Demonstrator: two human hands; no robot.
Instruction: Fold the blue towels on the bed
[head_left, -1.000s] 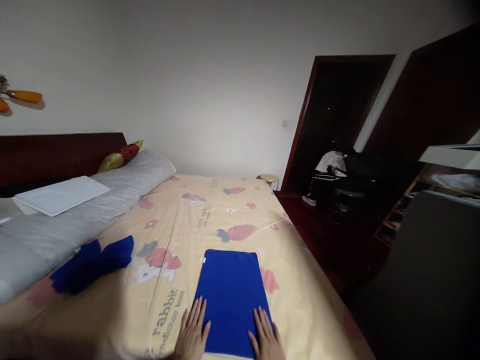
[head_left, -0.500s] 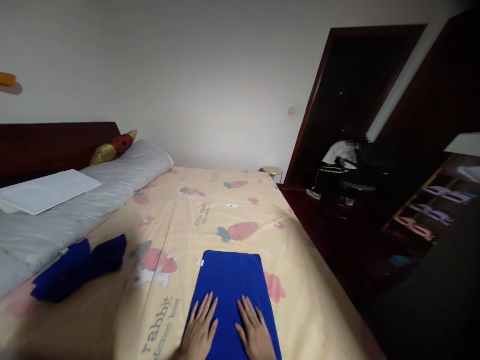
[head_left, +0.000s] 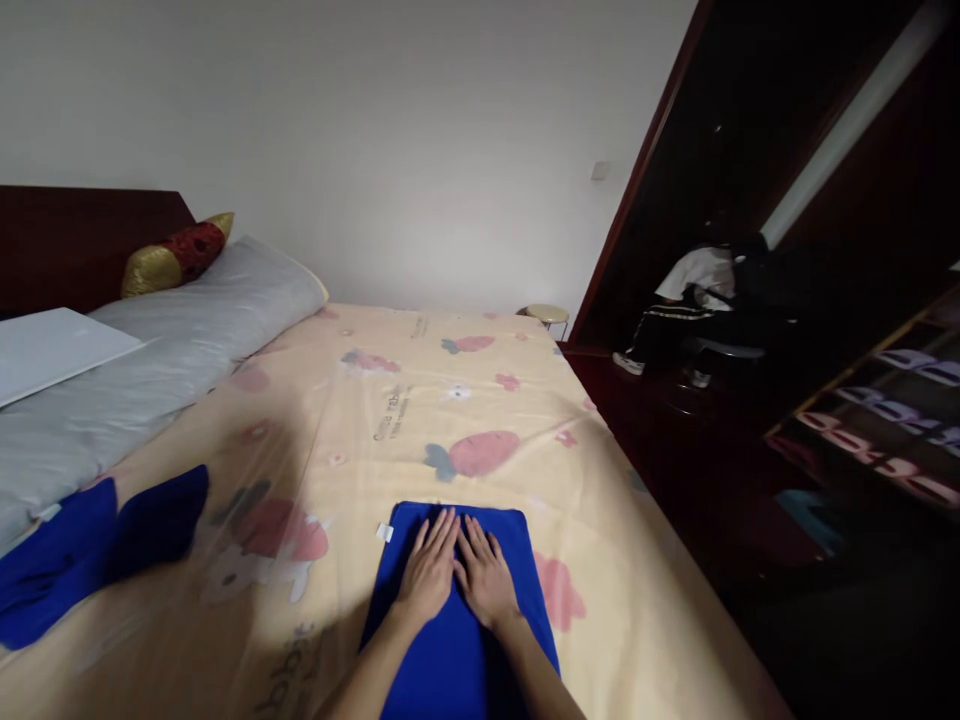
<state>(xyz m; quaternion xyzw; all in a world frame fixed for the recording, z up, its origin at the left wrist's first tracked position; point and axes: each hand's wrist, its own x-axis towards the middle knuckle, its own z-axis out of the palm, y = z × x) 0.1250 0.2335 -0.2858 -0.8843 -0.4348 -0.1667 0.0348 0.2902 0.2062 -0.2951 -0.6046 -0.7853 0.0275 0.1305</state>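
Both hands lie flat, palms down, side by side on a folded blue cloth that rests on the near part of the bed. The left hand and right hand touch along their inner edges; the fingers of each are stretched straight and close together, gripping nothing, their tips just short of the cloth's far edge. The cloth's near end runs out of the bottom of the view, so its full length cannot be told, and both forearms are cut off there as well. A small white tag shows at the cloth's far left corner.

Well to the left, a second blue cloth lies crumpled on the bed beside a grey bolster; its left part is cut by the frame edge. A white flat board on the bolster is also cut off at the left. A red and gold cushion leans against the dark headboard. The print on the bedsheet near the arms is blurred and unreadable.

To the right the room is very dark: a person sits beyond the bed's far corner, hard to make out, and shelves hold pale shapes too dim to identify. A small round stool stands at the bed's far end
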